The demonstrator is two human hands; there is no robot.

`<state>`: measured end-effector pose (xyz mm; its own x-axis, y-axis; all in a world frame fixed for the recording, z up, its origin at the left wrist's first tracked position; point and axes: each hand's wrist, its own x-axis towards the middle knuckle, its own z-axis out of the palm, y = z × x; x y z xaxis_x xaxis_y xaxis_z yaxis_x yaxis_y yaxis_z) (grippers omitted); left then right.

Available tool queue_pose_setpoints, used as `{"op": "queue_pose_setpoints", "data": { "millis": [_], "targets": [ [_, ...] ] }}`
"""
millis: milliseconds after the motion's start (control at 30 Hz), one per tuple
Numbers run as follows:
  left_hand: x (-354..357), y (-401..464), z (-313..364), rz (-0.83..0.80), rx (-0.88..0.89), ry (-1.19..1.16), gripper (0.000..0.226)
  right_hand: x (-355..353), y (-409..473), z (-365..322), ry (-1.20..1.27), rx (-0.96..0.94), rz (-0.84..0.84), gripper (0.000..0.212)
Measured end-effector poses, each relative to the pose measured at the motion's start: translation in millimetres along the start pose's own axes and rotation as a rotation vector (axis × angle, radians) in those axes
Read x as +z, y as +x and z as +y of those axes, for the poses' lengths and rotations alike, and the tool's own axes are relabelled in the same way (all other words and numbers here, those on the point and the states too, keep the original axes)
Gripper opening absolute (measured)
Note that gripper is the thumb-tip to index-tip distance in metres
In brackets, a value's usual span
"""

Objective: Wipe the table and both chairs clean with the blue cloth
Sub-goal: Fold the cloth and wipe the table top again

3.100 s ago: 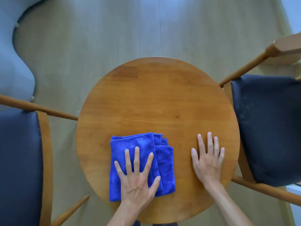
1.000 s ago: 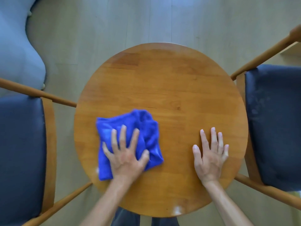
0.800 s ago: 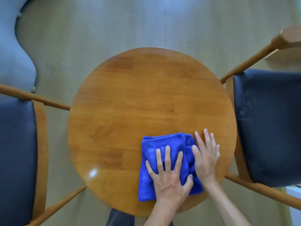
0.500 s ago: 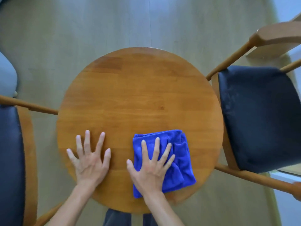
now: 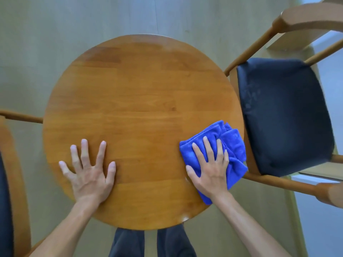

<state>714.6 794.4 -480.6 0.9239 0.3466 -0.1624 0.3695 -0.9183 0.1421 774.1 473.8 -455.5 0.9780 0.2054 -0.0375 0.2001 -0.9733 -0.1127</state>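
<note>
Round wooden desk [image 5: 141, 101] on pale floor: right hand [image 5: 209, 167], fingers straight, presses blue cloth [image 5: 233, 145] at right edge; left hand [image 5: 89, 173] flat, fingers spread, near front-left edge. Dark-cushioned chair [image 5: 285, 115] beside right edge.

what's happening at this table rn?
A person is wiping the round wooden table. The right hand presses the blue cloth flat at the table's right edge, next to the right chair. The left hand lies flat on the bare tabletop, fingers spread. The cloth touches neither chair.
</note>
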Motion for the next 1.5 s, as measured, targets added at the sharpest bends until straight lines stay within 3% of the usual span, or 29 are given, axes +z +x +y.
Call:
{"op": "queue_pose_setpoints", "data": {
  "millis": [167,300,367,433,533,633,700,767,833,933,1000,1067,1200,1267,1333,1400,1500],
  "targets": [
    [-7,5,-2,-0.014,0.018,-0.006,0.064,-3,6,24,-0.092,0.007,0.018,0.069],
    [-9,20,-18,0.024,0.105,0.026,0.058,10,19,-22,-0.015,0.329,0.033,0.068],
    [-9,28,-19,0.02,0.113,0.016,0.058,12,21,-68,0.057,0.401,0.07,0.068],
    [-10,37,-16,0.011,0.102,0.004,0.058,17,4,-119,0.121,0.268,0.07,0.068],
    [-15,57,-15,-0.007,0.081,-0.004,0.06,19,-45,-167,0.175,-0.152,-0.016,0.065],
    [-18,68,-21,-0.044,0.086,0.012,0.062,18,-58,-116,0.209,-0.494,-0.042,0.062],
    [-19,66,-21,-0.053,0.097,0.034,0.063,14,-41,-51,0.188,-0.571,-0.047,0.065],
    [-19,64,-20,-0.054,0.082,0.052,0.063,8,-7,6,0.108,-0.418,-0.014,0.069],
    [-18,64,-19,-0.056,0.077,0.059,0.063,4,33,33,0.035,-0.073,0.015,0.074],
    [-19,66,-19,-0.055,0.082,0.065,0.062,5,93,13,0.026,0.377,-0.002,0.08],
    [-18,66,-19,-0.051,0.085,0.061,0.062,9,131,-24,0.05,0.517,0.018,0.083],
    [-17,66,-19,-0.046,0.09,0.055,0.063,15,155,-76,0.063,0.476,0.026,0.086],
    [-16,67,-22,-0.039,0.088,0.045,0.063,25,134,-170,0.097,0.0,0.025,0.078],
    [-17,66,-21,-0.041,0.087,0.039,0.063,20,106,-154,0.122,-0.234,-0.005,0.071],
    [-19,67,-20,-0.049,0.083,0.035,0.063,14,89,-95,0.109,-0.354,0.002,0.068],
    [-20,68,-19,-0.055,0.08,0.033,0.063,9,97,-30,0.049,-0.263,0.018,0.071],
    [-20,68,-18,-0.051,0.092,0.052,0.063,3,154,10,0.016,0.242,0.001,0.077]
  ]
}}
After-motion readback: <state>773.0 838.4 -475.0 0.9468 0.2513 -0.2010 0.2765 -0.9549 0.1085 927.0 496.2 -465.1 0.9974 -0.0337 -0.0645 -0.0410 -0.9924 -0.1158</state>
